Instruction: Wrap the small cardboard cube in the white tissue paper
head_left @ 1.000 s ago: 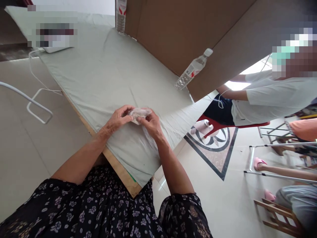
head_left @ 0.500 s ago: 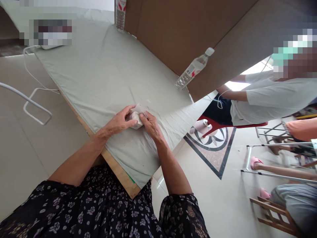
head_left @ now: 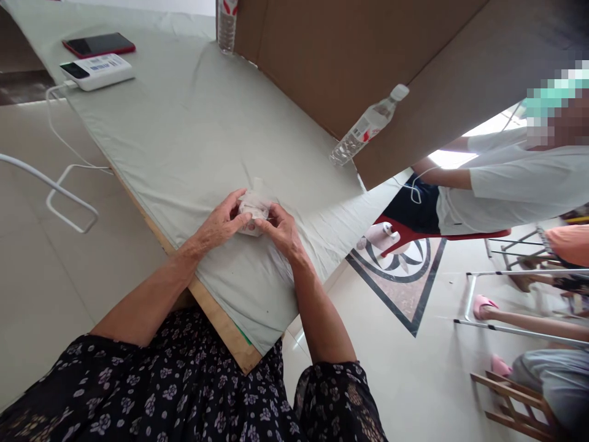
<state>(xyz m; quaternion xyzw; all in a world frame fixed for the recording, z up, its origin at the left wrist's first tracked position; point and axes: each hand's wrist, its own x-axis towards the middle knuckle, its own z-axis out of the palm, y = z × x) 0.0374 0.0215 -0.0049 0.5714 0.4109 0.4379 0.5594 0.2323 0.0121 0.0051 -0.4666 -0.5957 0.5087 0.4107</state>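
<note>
A small whitish packet point(head_left: 253, 205), box-like, with thin flaps or film standing up at its far side, sits on the cloth-covered table point(head_left: 184, 135) near the front corner. My left hand point(head_left: 224, 219) is closed round its left side, the thumb on the near top edge. From the right, my right hand point(head_left: 281, 229) grips the same packet, its thumb close to the left one. Whatever lies inside the packet is too small to make out.
A plastic water bottle point(head_left: 368, 127) stands beside a large cardboard panel point(head_left: 331, 55), with another bottle point(head_left: 227, 27) farther back. At the far left lie a phone point(head_left: 99, 44) and a white cabled device point(head_left: 99, 72). A person in a white shirt point(head_left: 519, 190) sits to the right.
My right hand has shifted its hold, its thumb now lower at the packet's near edge. The thin flaps at the packet's top stand up farther. The view has turned slightly.
</note>
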